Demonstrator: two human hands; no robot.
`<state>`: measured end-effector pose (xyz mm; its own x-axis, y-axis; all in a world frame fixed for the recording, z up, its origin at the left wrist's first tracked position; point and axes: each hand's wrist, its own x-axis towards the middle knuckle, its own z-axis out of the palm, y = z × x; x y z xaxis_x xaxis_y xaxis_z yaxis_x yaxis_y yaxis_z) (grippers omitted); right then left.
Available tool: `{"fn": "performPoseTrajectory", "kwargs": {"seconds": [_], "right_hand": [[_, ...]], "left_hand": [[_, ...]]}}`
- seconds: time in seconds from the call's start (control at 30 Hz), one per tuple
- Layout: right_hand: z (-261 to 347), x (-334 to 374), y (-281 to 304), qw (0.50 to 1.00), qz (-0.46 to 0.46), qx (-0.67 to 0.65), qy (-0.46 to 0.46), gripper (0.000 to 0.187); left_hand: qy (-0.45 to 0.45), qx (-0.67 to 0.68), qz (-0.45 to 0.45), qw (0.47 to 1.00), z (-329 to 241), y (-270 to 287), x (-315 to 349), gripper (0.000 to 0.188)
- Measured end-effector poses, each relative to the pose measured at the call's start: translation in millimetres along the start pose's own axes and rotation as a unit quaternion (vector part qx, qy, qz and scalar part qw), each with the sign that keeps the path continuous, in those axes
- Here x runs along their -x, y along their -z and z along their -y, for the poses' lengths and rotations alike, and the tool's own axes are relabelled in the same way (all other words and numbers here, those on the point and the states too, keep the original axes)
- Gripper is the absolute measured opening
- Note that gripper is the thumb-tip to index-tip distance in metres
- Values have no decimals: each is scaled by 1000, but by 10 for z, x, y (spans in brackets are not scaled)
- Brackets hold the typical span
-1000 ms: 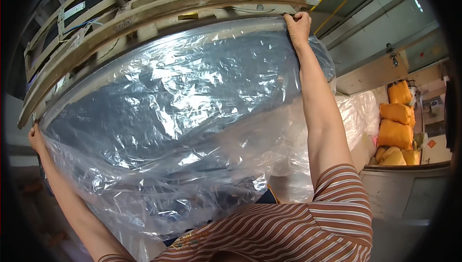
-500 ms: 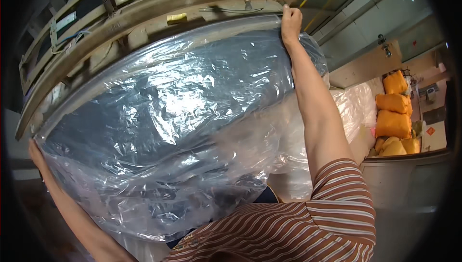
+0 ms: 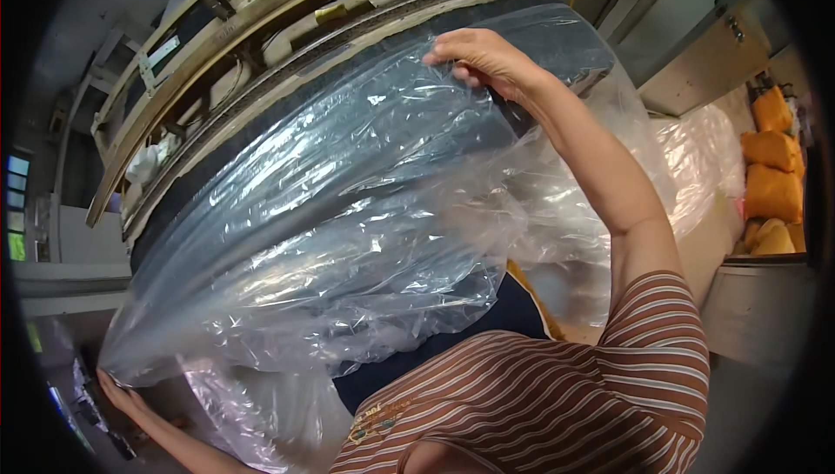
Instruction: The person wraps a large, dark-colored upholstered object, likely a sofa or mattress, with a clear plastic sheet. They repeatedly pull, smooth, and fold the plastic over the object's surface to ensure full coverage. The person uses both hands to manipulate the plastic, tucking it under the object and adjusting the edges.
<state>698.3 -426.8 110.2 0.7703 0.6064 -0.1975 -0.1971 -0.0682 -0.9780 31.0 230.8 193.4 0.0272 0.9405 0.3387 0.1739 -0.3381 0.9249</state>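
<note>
A large clear plastic sheet [image 3: 348, 178], glossy and creased, lies over a dark machine bed and hangs toward my body. At the far left, my left hand [image 3: 122, 394] is closed on a corner of this sheet, where its folds draw together. My right hand [image 3: 491, 58] is over the sheet's upper right part, fingers loosely bent and a little apart, with no film visibly pinched between them. Whether its fingertips touch the sheet I cannot tell. Some film spreads beyond it to the right.
A long curved machine bar [image 3: 196, 61] with a frame and wires runs along the far side. On the right, crumpled clear plastic [image 3: 700, 148] lies near stacked orange bundles [image 3: 772, 191]. A grey cabinet-like surface [image 3: 757, 304] stands at the lower right.
My right hand has left the sheet's far edge and moved left and nearer. My left hand has come down with its corner. The sheet's far edge has drawn away from the bar, baring the dark bed.
</note>
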Motion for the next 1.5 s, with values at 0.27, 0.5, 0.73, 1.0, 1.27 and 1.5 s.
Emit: {"fn": "performPoseTrajectory", "kwargs": {"seconds": [0.27,0.5,0.73,1.0,1.27,1.5], "right_hand": [[-187,245,-187,955,-24,198,221,23],[-122,598,-287,950,-51,212,225,28],[-26,866,-349,969,0,133,209,32],[19,906,97,979,48,83,179,32],[284,814,144,900,-20,336,278,14],[-633,1642,870,712,115,675,158,26]], "left_hand": [[37,-494,174,851,318,842,471,39],[-277,-238,329,871,-1020,-2717,2130,20],[-494,-13,505,708,-2367,-4803,4466,27],[13,202,635,746,-2054,-5191,4796,14],[200,354,611,679,-1804,-5240,4879,18],[106,186,435,875,-1122,-4989,3714,47]]}}
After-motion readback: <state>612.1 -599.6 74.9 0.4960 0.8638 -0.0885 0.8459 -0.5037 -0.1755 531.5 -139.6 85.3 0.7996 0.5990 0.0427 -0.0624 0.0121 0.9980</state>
